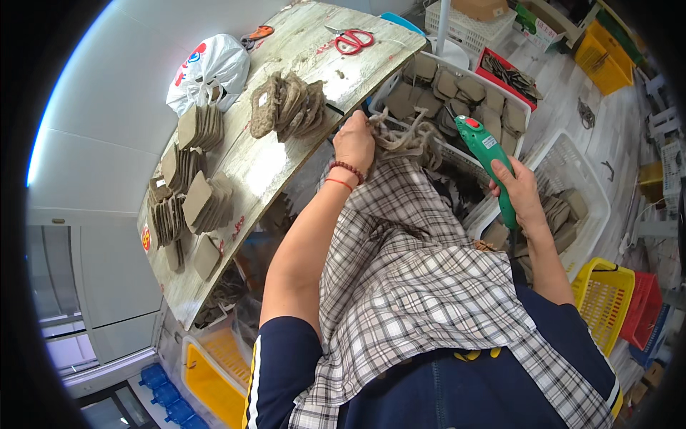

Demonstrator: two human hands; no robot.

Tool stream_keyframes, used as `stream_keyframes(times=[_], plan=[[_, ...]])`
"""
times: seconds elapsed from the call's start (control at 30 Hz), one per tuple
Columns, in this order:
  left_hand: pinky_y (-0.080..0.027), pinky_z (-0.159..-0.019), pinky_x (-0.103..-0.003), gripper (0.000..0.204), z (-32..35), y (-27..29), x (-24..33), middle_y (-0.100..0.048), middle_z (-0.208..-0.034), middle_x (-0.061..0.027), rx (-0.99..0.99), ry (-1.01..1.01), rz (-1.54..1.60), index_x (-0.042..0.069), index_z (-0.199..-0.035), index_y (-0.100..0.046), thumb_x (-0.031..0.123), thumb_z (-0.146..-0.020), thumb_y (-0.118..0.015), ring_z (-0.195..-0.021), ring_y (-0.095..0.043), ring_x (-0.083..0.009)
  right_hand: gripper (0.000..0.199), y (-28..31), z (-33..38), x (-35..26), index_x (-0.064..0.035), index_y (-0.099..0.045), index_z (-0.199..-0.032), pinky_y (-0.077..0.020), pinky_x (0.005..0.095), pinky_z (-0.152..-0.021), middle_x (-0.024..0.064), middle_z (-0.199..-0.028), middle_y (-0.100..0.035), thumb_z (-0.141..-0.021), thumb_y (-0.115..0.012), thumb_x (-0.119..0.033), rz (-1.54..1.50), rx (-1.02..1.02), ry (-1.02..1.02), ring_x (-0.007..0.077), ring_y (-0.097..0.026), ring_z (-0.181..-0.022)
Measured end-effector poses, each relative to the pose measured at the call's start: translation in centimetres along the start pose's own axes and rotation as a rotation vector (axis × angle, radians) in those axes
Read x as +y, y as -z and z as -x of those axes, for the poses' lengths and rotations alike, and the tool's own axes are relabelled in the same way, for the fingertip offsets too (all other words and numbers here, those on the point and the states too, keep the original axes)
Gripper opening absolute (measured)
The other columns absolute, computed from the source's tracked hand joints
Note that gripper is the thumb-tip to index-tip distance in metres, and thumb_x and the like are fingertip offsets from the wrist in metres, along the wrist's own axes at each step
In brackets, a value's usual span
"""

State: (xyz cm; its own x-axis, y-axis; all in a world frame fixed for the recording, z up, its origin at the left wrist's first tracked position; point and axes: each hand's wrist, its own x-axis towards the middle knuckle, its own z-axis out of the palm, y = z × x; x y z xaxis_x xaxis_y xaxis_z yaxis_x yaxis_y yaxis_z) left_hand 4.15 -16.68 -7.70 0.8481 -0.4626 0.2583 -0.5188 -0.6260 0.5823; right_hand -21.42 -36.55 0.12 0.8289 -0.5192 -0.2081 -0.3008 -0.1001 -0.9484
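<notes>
Stacks of brown pads [194,186]: stood on edge in rows along the tabletop [286,154] at 9 to 10 o'clock; a fanned pile [289,107] sits further in, near 11 o'clock.

White plastic bag [209,70]: at 11 o'clock, against the wall; an orange-handled tool [256,33] lies just beyond it.

Left hand [354,141]: closed around a tangle of grey-brown strips [404,136] at 12 o'clock, just past the tabletop's edge; beaded bracelet on the wrist. For good work, a firm pinch close to the working spot would keep the strips taut and the fingers clear of the tool tip.

Red scissors [353,40]: lying flat on the far end of the tabletop, 12 o'clock.

Checked cloth [414,279]: spread over the lap, beneath both hands.

Green hand tool [489,161]: gripped in the right hand [520,191], fingers wrapped round its handle, red button uppermost, tip pointing toward the strips; possibly a heat cutter, though its tip is hard to make out. A steady, short approach seems wise.

White baskets [586,179]: at 1 to 3 o'clock, holding more pads. Yellow and red baskets [607,297] stand on the floor at 4 o'clock.
</notes>
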Motion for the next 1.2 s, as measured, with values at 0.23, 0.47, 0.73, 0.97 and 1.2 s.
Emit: stream_keyframes(times=[0.23, 0.47, 0.73, 0.97, 1.2], plan=[[-0.049, -0.085, -0.048, 0.023, 0.5, -4.9, -1.6, -0.058, -0.116, -0.021, -0.229, -0.008, -0.033, 0.001, -0.106, -0.056, 0.001, -0.084, -0.051, -0.1, -0.058, -0.0418, 0.041, 0.5, 0.4, -0.5, -0.0018, -0.06, -0.099, -0.0421, 0.0214, -0.058, 0.0024, -0.073, -0.057, -0.092, -0.061, -0.042, 0.011, 0.044, 0.001, 0.0072, -0.052, -0.062], [-0.049, -0.088, -0.039, 0.032, 1.4, -7.6, -4.3, -0.059, -0.119, -0.0177, 0.025, -0.393, -0.243, 0.005, -0.117, -0.06, 0.003, -0.086, -0.052, -0.099, -0.062, -0.0329, 0.038, 1.1, 1.4, -0.1, -0.0024, -0.059, -0.098, -0.0419, 0.0207, -0.058, 0.0019, -0.073, -0.056, -0.092, -0.061, -0.04, 0.011, 0.167, -0.021, 0.0066, -0.051, -0.062], [-0.042, -0.071, -0.04, 0.011, -0.4, 11.5, -1.2, -0.059, -0.074, -0.0093, 0.793, -0.134, -0.08, 0.007, -0.073, -0.061, 0.011, -0.083, -0.065, -0.072, -0.054, -0.0299, 0.039, -0.9, 0.6, -0.1, -0.0009, -0.06, -0.102, -0.043, 0.0219, -0.056, 0.0024, -0.072, -0.057, -0.091, -0.063, -0.038, -0.046, 0.162, 0.078, 0.007, -0.052, -0.061], [-0.039, -0.102, -0.039, 0.074, -4.5, 13.4, -9.4, -0.055, -0.127, -0.0254, 0.187, 0.32, 0.125, -0.004, -0.128, -0.052, 0.044, -0.076, -0.071, -0.12, -0.051, -0.036, 0.048, -5.6, -1.0, -1.9, 0.0005, -0.058, -0.108, -0.0435, 0.0243, -0.058, 0.003, -0.073, -0.056, -0.09, -0.063, -0.044, 0.012, -0.075, 0.119, 0.0082, -0.053, -0.062], [-0.039, -0.103, -0.038, 0.08, -3.7, 13.3, -9.6, -0.056, -0.127, -0.0221, 0.286, 0.21, 0.259, -0.003, -0.13, -0.05, 0.021, -0.061, -0.083, -0.12, -0.051, -0.0343, 0.044, -7.2, -1.6, -2.0, 0.0008, -0.06, -0.106, -0.0431, 0.0236, -0.056, 0.003, -0.072, -0.058, -0.089, -0.065, -0.04, 0.083, -0.124, 0.146, 0.0077, -0.053, -0.059]])
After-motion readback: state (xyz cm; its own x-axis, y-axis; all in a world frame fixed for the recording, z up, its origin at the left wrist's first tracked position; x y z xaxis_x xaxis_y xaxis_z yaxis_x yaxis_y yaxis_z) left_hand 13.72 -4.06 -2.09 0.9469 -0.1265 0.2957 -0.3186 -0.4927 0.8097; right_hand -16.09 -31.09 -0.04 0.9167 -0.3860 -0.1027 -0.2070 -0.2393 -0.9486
